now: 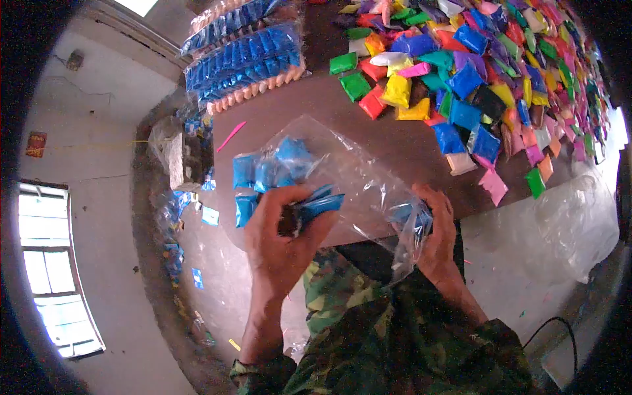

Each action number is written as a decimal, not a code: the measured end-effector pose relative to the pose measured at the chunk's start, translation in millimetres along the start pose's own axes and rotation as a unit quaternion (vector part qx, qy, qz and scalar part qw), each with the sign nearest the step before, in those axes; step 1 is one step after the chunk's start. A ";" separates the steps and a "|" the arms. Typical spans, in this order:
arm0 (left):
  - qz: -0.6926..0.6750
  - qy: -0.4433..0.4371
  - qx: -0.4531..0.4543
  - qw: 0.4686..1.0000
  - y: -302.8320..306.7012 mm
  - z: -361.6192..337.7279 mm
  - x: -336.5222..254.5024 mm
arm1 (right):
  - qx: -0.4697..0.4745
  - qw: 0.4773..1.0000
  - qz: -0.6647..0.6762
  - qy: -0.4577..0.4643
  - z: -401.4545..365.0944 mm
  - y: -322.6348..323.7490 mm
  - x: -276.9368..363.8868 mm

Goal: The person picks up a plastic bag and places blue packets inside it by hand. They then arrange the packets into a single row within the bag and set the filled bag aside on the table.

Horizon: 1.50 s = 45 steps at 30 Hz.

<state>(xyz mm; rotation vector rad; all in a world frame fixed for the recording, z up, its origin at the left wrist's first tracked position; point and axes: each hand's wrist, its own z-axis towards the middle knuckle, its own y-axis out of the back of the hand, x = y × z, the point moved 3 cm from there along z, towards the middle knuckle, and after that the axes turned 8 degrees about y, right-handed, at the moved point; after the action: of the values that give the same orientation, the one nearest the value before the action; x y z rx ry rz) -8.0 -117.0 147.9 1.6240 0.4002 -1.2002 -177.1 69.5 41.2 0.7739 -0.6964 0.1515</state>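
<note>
Brown tabletop (289, 100), heaped multicoloured sachets (467, 79) at right, too many to count, bagged blue rows (243, 51) beyond, one pink stick (230, 136), hands apart, left hand (276, 234) clasping blue sachets (320, 207), right hand (440, 238) gripping one clear plastic bag (359, 174) between them.

The brown table (316, 99) bears heaped colourful packets (469, 80), bagged rows (243, 52), blue packets (244, 172), a pink stick (230, 137).

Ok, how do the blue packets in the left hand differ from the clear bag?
The blue packets are small and strongly coloured; the clear bag is see-through and larger. The blue packets are bunched in the left hand, while the clear bag spreads out, creased, from the right hand. Both have a shiny surface.
</note>
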 end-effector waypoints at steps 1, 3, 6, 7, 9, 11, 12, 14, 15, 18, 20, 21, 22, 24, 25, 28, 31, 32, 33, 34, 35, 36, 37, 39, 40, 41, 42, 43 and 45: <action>0.025 -0.002 0.018 1.000 -6.7 0.3 -13.4 | 0.000 1.000 -0.004 0.001 -2.1 -1.5 -2.2; 0.015 0.002 0.058 0.998 -23.9 5.3 -10.6 | 0.002 1.000 -0.012 -0.005 -4.3 -0.4 -2.8; 0.011 -0.010 0.091 0.996 -38.3 11.2 -10.7 | 0.002 1.000 -0.023 -0.011 -4.2 -1.0 -0.2; 0.011 -0.013 0.095 0.995 -40.1 12.8 -12.7 | -0.002 1.000 -0.027 -0.004 -5.2 -1.8 -1.0; 0.035 -0.033 0.113 0.992 -43.3 16.7 -14.8 | -0.002 1.000 -0.029 0.001 -5.7 -2.0 -1.5; 0.080 -0.069 0.141 0.984 -43.4 20.3 -14.8 | 0.006 1.000 -0.026 0.001 -4.2 -2.3 -1.7; 0.086 -0.076 0.148 0.982 -43.9 20.3 -13.4 | 0.002 1.000 -0.022 0.003 -4.4 -2.2 -1.6; 0.099 -0.091 0.163 0.977 -45.6 20.1 -10.5 | -0.007 1.000 -0.015 0.007 -5.1 -1.9 -1.4; 0.109 -0.093 0.164 0.976 -44.0 20.2 -10.9 | -0.001 1.000 -0.015 0.004 -4.4 -2.0 -1.6; 0.122 -0.084 0.173 0.974 -43.5 20.2 -13.0 | 0.004 1.000 -0.017 -0.001 -3.7 -1.5 -2.1; 0.106 -0.057 0.174 0.977 -47.4 19.7 -13.1 | -0.004 1.000 -0.016 0.011 -2.7 -1.7 -2.7; 0.117 -0.060 0.172 0.976 -50.3 20.0 -14.6 | 0.000 1.000 -0.016 0.004 -3.1 -2.5 -3.3; 0.129 -0.065 0.170 0.975 -54.1 20.5 -16.7 | 0.005 1.000 -0.017 -0.004 -3.8 -3.4 -3.7; 0.156 -0.073 0.174 0.969 -63.1 18.6 -18.8 | 0.021 0.999 -0.008 -0.026 -4.1 -4.3 -3.1; 0.173 -0.077 0.180 0.965 -69.2 17.0 -17.0 | 0.033 0.999 0.002 -0.039 -3.3 -4.8 -2.3; 0.155 -0.091 0.217 0.960 -85.9 16.7 -11.4 | 0.053 0.997 0.014 -0.051 -2.6 -4.4 -2.8; 0.152 -0.073 0.255 0.952 -91.6 19.9 -11.2 | 0.050 0.998 0.007 -0.045 -4.7 -5.2 -3.2; 0.148 -0.053 0.268 0.951 -92.0 21.3 -10.0 | 0.047 0.998 0.003 -0.041 -5.5 -5.7 -3.1; 0.133 -0.059 0.267 0.953 -92.0 22.0 -11.2 | 0.039 0.999 0.001 -0.033 -5.5 -5.9 -2.6; 0.117 -0.065 0.266 0.955 -92.0 22.6 -12.5 | 0.030 0.999 -0.001 -0.025 -5.4 -6.2 -2.0; 0.090 -0.096 0.251 0.959 -91.2 22.7 -16.0 | 0.022 1.000 -0.003 -0.017 -5.2 -6.4 -1.3; 0.089 -0.110 0.250 0.958 -90.6 22.1 -18.2 | 0.024 1.000 -0.004 -0.019 -4.8 -6.1 -0.1; 0.088 -0.124 0.248 0.957 -89.9 21.4 -20.4 | 0.026 0.999 -0.006 -0.020 -3.4 -5.0 1.3; 0.136 -0.120 0.270 0.946 -87.0 18.9 -23.9 | 0.027 0.999 -0.008 -0.021 -2.1 -4.2 1.3; 0.161 -0.117 0.281 0.939 -84.5 17.4 -25.0 | 0.026 0.999 -0.008 -0.020 -2.4 -4.5 0.7; 0.185 -0.113 0.290 0.932 -81.7 16.2 -25.2 | 0.025 0.999 -0.008 -0.019 -2.7 -5.0 0.4; 0.191 -0.121 0.299 0.927 -79.2 16.6 -22.4 | 0.026 0.999 -0.012 -0.018 -2.9 -5.6 0.0; 0.196 -0.130 0.307 0.922 -76.7 16.9 -19.7 | 0.028 0.999 -0.017 -0.016 -2.5 -6.1 -0.7; 0.141 -0.138 0.328 0.924 -75.2 19.6 -3.3 | 0.034 0.999 -0.028 -0.013 -1.3 -6.3 -0.7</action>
<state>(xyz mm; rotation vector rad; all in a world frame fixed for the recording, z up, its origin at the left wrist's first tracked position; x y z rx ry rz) -75.0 -101.9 111.4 1.9402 -0.4564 -1.3911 -174.6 65.9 36.3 0.8608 -0.6970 0.1149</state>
